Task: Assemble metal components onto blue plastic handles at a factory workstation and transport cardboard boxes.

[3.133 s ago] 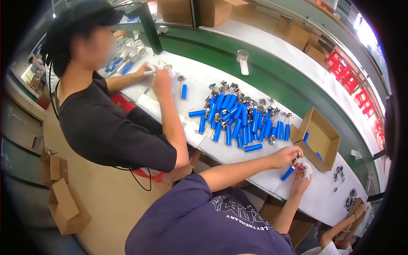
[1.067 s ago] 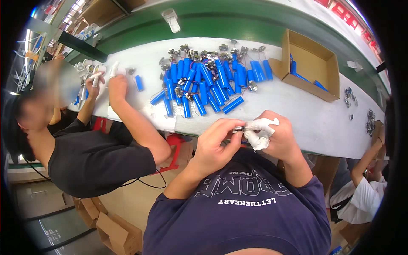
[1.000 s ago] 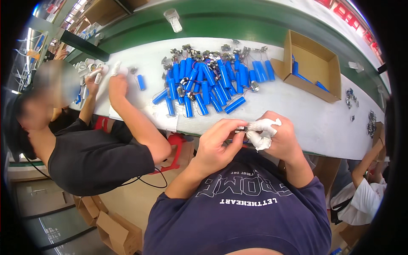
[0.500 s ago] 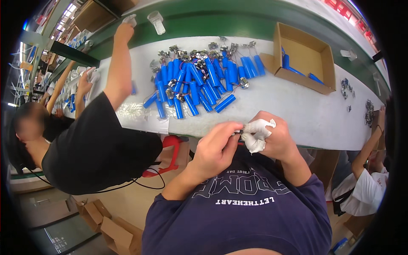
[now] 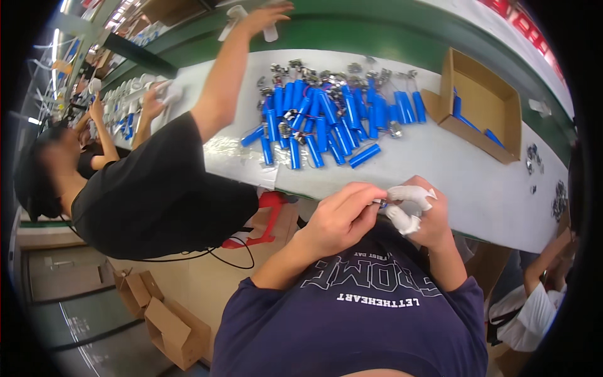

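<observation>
Just off the table's near edge, my two hands meet at a small dark part with a shiny end (image 5: 381, 203), mostly hidden by fingers. My left hand (image 5: 342, 217) pinches it from the left. White covers wrap the thumb and forefinger of my right hand (image 5: 433, 217), whose tips close on the part's other side. Beyond my hands lies a pile of blue cylindrical battery cells (image 5: 323, 129) with small circuit boards (image 5: 295, 69) wired to their ends. One blue cell (image 5: 365, 156) lies at the pile's near edge, closest to my hands.
An open cardboard box (image 5: 483, 103) holding a few blue cells stands at the right. Loose small metallic parts (image 5: 559, 201) lie farther right on the white table (image 5: 465, 195). On the left, a co-worker's arm (image 5: 220, 81) reaches across toward white plastic housings (image 5: 235, 19).
The view has shifted, so the table's contents appear farther right. My hands stay together on the small part. The co-worker's reaching hand has left a white piece and now spreads over the housings.
</observation>
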Demonstrator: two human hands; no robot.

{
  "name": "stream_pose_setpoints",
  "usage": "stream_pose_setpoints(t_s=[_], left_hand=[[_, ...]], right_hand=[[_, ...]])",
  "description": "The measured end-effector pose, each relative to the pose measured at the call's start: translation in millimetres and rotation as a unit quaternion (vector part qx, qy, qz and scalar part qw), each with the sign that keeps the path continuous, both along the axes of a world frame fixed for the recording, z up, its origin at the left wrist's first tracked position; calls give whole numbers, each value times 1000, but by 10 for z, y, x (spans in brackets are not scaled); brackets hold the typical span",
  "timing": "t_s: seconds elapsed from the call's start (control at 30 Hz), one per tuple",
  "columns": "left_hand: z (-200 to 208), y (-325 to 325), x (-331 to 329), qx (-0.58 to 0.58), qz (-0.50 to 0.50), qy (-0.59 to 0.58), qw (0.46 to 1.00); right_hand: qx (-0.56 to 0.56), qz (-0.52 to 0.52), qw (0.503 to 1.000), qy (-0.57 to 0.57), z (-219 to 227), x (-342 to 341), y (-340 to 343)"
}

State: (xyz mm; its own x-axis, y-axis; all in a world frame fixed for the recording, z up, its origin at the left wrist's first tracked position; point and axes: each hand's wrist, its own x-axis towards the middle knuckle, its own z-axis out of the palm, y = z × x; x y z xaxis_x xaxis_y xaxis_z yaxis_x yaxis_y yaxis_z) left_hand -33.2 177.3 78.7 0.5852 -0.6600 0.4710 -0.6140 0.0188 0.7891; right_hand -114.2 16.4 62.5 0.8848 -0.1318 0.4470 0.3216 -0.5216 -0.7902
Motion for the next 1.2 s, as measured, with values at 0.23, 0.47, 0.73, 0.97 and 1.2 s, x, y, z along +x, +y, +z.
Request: stream_pose_setpoints(t_s=[0.23,0.47,0.73,0.97,1.2], left_hand=[[44,557,394,-46,112,-96,988],[73,620,677,-305,265,33,914],[-275,612,1870,104,416,-20,903],[-914,546,2560,330,385,-151,848],[-351,153,1332,14,406,-170,898]], right_hand=[[47,-86,995,27,-494,-155,-290],[-24,-128,987,98,-555,-101,-271],[-4,-106,988,109,-590,-116,-345],[37,-164,984,61,-705,-209,-372],[89,-243,965,-40,-657,-180,-400]])
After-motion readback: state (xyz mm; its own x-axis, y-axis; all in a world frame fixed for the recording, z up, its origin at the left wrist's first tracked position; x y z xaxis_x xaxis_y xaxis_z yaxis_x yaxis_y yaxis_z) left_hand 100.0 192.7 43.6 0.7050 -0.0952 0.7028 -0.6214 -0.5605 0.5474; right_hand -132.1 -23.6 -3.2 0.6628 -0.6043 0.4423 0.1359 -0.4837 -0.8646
